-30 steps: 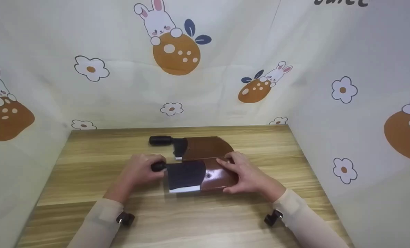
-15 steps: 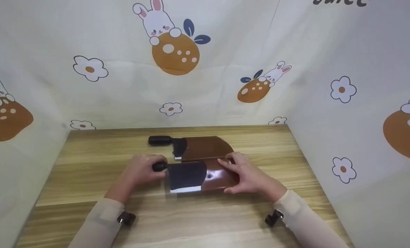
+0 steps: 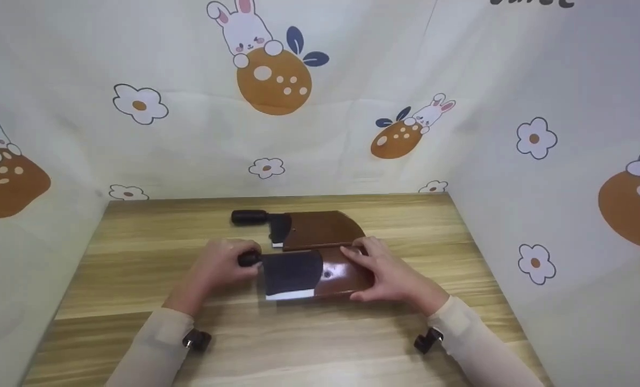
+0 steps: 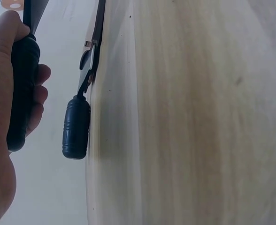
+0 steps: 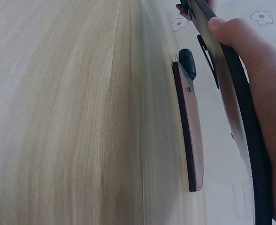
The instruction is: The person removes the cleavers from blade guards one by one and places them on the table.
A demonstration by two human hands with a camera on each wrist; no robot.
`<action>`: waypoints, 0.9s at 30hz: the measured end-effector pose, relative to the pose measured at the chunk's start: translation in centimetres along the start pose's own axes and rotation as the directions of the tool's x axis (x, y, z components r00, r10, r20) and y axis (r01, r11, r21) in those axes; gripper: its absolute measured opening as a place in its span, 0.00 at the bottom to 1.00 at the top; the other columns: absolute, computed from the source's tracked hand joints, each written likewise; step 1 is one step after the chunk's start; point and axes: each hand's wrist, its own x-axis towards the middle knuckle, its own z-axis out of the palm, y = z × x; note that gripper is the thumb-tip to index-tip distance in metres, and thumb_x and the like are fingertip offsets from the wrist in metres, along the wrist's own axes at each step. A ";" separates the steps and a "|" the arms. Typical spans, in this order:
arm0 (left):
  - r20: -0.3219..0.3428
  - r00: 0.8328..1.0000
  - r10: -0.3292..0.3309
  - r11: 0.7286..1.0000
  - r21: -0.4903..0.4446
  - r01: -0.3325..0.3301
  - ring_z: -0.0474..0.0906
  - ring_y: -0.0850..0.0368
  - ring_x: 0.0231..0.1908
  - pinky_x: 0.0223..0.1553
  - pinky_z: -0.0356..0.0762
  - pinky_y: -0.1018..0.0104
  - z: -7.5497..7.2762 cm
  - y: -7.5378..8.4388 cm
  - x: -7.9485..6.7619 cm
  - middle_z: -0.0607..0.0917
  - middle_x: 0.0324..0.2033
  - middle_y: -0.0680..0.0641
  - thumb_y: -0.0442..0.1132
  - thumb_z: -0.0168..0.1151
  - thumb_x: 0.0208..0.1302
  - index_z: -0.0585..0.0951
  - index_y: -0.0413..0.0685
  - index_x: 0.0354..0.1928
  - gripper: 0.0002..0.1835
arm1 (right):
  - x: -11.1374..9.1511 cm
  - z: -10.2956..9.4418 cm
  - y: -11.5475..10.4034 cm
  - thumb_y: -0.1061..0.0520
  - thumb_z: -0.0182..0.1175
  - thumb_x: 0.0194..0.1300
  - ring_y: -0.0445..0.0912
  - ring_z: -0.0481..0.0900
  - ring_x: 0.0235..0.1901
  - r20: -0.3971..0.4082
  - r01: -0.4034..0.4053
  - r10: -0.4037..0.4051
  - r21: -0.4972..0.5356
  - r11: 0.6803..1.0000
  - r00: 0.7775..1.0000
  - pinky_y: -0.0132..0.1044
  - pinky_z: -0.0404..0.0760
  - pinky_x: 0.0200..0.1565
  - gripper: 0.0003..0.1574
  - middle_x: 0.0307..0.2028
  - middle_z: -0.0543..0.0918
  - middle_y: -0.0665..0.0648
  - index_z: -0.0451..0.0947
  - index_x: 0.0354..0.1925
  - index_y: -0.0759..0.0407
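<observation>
My left hand (image 3: 220,263) holds a cleaver (image 3: 292,274) by its black handle (image 4: 24,89), the fingers wrapped round it. Its broad dark blade, with a bright strip along the lower edge, shows about half out of a glossy brown sheath (image 3: 339,277). At the sheath's right end, my right hand (image 3: 390,274) grips it with the thumb on the near edge and fingers at the far edge. Both wrist views show the held cleaver and sheath raised over the table. Behind them a second cleaver (image 3: 250,217) lies in its own brown sheath (image 3: 320,228), handle to the left.
The wood-grain table (image 3: 320,344) carries the second cleaver near its back edge. A pale cloth (image 3: 347,134) printed with rabbits, oranges and flowers encloses the back and both sides. A small black device (image 3: 196,339) is strapped on each wrist.
The held cleaver, its sheath and both hands have shifted very slightly to the right. Both grips stay the same, and the second cleaver lies where it was.
</observation>
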 end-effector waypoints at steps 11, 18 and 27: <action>-0.001 1.000 0.011 1.000 0.006 -0.011 0.79 0.63 0.27 0.32 0.82 0.60 0.0 0.1 -0.1 0.89 0.31 0.60 0.50 0.81 0.59 0.89 0.61 0.46 0.14 | -0.3 0.1 0.2 0.23 0.78 0.55 0.56 0.65 0.71 0.004 0.010 -0.010 -0.004 1.000 1.000 0.61 0.73 0.71 0.70 0.73 0.70 0.65 0.65 0.85 0.48; -0.009 0.999 0.031 0.999 0.010 -0.031 0.82 0.61 0.29 0.33 0.84 0.58 0.1 -0.1 -0.1 0.90 0.32 0.59 0.49 0.80 0.59 0.89 0.60 0.46 0.15 | -0.6 0.2 0.3 0.24 0.79 0.55 0.57 0.67 0.71 -0.022 0.049 -0.050 -0.034 0.998 0.999 0.61 0.74 0.70 0.70 0.73 0.71 0.64 0.66 0.85 0.52; -0.038 0.999 0.032 0.999 0.034 -0.031 0.84 0.60 0.30 0.34 0.84 0.55 -0.3 -0.7 -0.8 0.92 0.34 0.58 0.48 0.81 0.57 0.89 0.58 0.46 0.15 | -1.4 0.2 1.0 0.31 0.84 0.52 0.57 0.68 0.69 -0.058 0.018 -0.019 -0.013 1.000 0.998 0.62 0.76 0.68 0.69 0.72 0.73 0.64 0.68 0.84 0.51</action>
